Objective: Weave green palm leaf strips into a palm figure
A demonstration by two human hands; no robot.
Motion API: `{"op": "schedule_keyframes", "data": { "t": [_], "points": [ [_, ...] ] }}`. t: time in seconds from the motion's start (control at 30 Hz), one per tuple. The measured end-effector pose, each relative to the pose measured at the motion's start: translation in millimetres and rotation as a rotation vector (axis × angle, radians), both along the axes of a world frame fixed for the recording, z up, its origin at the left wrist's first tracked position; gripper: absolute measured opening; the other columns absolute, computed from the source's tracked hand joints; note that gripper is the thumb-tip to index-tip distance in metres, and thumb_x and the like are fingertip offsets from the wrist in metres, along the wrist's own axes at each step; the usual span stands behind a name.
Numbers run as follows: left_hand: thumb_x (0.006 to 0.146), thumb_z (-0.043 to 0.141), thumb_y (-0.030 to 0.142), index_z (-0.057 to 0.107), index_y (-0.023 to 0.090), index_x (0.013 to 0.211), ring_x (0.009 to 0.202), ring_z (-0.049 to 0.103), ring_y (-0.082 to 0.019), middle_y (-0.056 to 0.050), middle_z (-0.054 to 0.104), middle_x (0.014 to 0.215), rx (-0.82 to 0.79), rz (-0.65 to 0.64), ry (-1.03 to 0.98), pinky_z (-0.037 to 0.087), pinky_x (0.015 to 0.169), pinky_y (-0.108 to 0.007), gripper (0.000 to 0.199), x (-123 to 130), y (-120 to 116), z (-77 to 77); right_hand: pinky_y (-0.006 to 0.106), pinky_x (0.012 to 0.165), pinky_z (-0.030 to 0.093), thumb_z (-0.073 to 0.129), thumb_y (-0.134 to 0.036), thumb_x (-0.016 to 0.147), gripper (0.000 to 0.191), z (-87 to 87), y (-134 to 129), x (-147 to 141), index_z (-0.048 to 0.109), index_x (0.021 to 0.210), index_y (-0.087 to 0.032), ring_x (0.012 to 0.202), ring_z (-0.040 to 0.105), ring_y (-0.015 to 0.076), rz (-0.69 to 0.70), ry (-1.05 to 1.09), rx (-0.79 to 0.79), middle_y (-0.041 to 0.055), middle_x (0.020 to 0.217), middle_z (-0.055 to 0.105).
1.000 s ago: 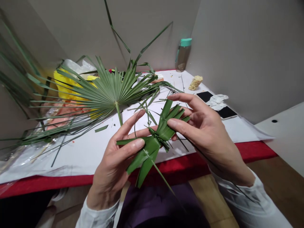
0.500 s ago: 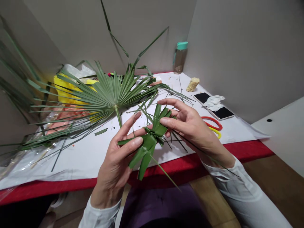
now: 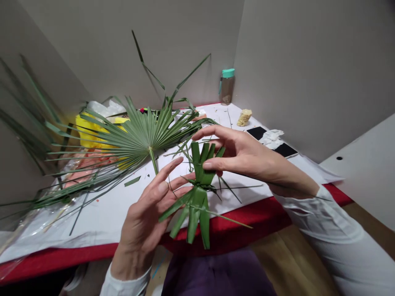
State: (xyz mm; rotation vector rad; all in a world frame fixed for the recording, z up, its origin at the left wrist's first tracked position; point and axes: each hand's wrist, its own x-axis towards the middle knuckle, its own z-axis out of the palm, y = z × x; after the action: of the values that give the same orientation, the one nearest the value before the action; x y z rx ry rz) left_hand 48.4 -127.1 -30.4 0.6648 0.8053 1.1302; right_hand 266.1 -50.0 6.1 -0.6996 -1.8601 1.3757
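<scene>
Above the table's front edge hangs a woven palm-leaf piece [image 3: 197, 193], tied in the middle, with flat green strips fanning out at both ends. A thin stem sticks out to its lower right. My right hand [image 3: 237, 158] pinches its upper fan between thumb and fingers. At the piece's left side is my left hand [image 3: 148, 209], thumb lifted and fingers stretched out. Some of its fingertips reach behind the piece; whether they touch it I cannot tell. Beyond lies a large fan palm leaf [image 3: 148, 135] with its stalk [image 3: 153, 161] toward me.
A teal-lidded bottle [image 3: 227, 88] stands at the back corner. Near it are a pale yellow lump [image 3: 244, 117] and a crumpled tissue [image 3: 271, 139] over a dark-screened device [image 3: 285, 150]. Yellow packaging [image 3: 92, 131] lies behind the palm leaf. Leaf scraps [image 3: 132, 181] dot the white table cover [image 3: 108, 218].
The woven piece has turned more upright, its lower fan now pointing down. My left thumb has come off it, while my right hand keeps its pinch. The view has shifted slightly.
</scene>
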Motion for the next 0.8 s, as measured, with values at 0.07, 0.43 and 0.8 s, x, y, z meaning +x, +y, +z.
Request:
{"op": "schedule_keyframes", "data": {
  "t": [0.07,0.43,0.8],
  "points": [
    [0.089,0.071,0.029,0.066,0.025,0.137,0.097,0.076,-0.023,-0.012,0.078,0.117,0.018,-0.046,-0.027,0.061,0.085,-0.030,0.049,-0.2,0.5,-4.4,0.028,0.062,0.053,0.078,-0.027,0.086,0.044,2.6,3.5,-0.2,0.058,0.125,-0.021,0.073,0.064,0.0146,0.064,-0.051,0.034,-0.0022,0.086,0.065],
    [0.079,0.083,0.032,0.085,0.021,0.103,0.101,0.076,-0.025,-0.007,0.083,0.112,0.242,-0.085,0.244,0.059,0.090,-0.030,0.027,-8.8,11.3,7.0,0.021,0.058,0.050,0.080,-0.024,0.085,0.053,16.7,17.6,-9.1,0.057,0.131,-0.012,0.066,0.059,0.0093,0.317,-0.208,0.125,-0.0045,0.083,0.062],
    [0.070,0.089,0.025,0.084,0.015,0.081,0.078,0.069,-0.017,-0.005,0.079,0.081,0.256,-0.032,0.432,0.054,0.079,-0.026,0.015,3.8,22.0,13.4,0.023,0.061,0.052,0.073,-0.029,0.091,0.055,28.3,29.1,-15.4,0.052,0.141,-0.019,0.067,0.060,0.0115,0.411,-0.139,0.035,-0.0042,0.080,0.062]
  ]
}}
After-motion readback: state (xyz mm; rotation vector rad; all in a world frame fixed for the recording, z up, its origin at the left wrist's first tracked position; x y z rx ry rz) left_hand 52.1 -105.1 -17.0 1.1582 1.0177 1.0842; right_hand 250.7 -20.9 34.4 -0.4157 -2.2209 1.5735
